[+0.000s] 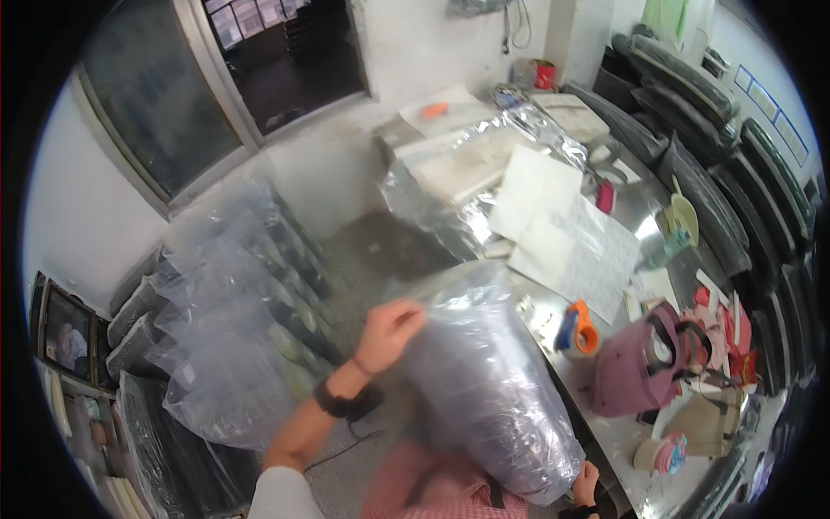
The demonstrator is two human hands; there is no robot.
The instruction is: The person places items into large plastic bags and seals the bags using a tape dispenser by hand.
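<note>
A bulky plastic-wrapped bundle [493, 372], shiny and greyish-violet, stands slanted in front of me beside the metal table. Its contents cannot be made out through the creased film. My left hand [391, 333], with a black band on the wrist, has its fingers pinched together at the bundle's upper left edge. Down at the bundle's lower right corner, my right hand [586, 484] is closed on the plastic, partly cut off by the picture's edge. Pink checked cloth [432, 484] shows below, in front of my body.
On the metal table [609, 432] are a pink bag [635, 372], orange-and-blue tape rolls [579, 330] and white sheets [571, 242]. Clear-plastic-covered items [233, 303] stand at left. Dark wrapped pieces [709, 199] are stacked at right. A cable [346, 445] lies on the floor.
</note>
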